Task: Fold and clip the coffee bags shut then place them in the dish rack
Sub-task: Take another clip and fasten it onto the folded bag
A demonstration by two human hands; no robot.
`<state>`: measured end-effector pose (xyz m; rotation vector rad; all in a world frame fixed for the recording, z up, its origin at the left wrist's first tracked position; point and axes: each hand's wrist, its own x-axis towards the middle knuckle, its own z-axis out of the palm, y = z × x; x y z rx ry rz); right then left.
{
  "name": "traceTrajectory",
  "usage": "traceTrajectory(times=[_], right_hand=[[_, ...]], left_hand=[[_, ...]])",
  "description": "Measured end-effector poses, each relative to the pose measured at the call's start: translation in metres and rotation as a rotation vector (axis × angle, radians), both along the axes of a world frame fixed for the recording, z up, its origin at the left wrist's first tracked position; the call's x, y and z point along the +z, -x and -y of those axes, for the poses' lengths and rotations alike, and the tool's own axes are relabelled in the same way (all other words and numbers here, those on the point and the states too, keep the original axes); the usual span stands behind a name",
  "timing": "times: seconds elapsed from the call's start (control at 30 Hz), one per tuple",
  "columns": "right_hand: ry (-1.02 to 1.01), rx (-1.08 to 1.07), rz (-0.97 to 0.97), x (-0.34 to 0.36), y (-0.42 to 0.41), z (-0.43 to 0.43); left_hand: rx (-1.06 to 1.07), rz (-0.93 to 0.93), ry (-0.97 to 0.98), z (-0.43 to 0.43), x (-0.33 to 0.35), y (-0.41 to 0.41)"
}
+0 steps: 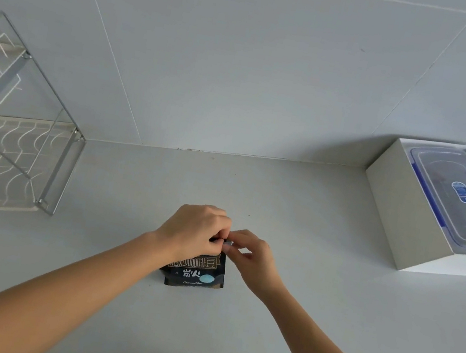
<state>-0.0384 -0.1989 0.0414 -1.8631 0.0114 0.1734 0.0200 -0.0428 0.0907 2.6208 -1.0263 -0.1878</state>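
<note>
A small black coffee bag (198, 273) with gold and white lettering lies on the white counter in the middle of the head view. My left hand (196, 229) covers its top edge, fingers curled and pinching the folded top. My right hand (254, 259) meets it from the right, thumb and fingers closed on a small grey clip (228, 242) at the bag's top right corner. The fold itself is hidden under my fingers. The metal dish rack (13, 144) stands at the far left with nothing in it.
An open white box (407, 207) holding a clear plastic container with a blue-rimmed lid (458, 197) sits at the right by the wall. A tiled wall closes off the back of the counter.
</note>
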Motion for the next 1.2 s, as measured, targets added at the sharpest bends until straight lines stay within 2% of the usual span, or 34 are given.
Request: traceTrajectory(times=[0.2,0.33,0.43,0.57,0.67,0.77,1.03,1.2], right_hand=[[0.031,-0.043,0.034,-0.007,0.000,-0.006],[0.067,-0.046,-0.011,-0.017,0.003,-0.005],[0.136,-0.019,-0.012,-0.019,-0.002,-0.001],[0.347,0.009,0.184,-0.001,-0.007,-0.001],[0.503,0.159,0.335,0.017,-0.014,-0.020],[0.608,0.279,0.446,0.022,-0.026,-0.040],[0.616,0.377,0.327,0.024,-0.036,-0.048],[0.470,0.248,0.317,0.012,-0.025,-0.056]], left_hand=[[-0.033,0.124,0.063,-0.001,-0.007,0.003],[-0.036,0.131,0.078,-0.002,-0.014,0.006],[-0.007,0.031,0.124,-0.010,-0.011,0.005],[0.224,-0.076,0.250,-0.041,-0.020,0.013],[0.420,-0.160,0.372,-0.060,-0.031,0.028],[0.531,-0.314,0.499,-0.065,-0.034,0.037],[0.744,-0.521,0.873,-0.077,-0.043,0.050],[0.888,-0.695,1.156,-0.067,-0.044,0.062]])
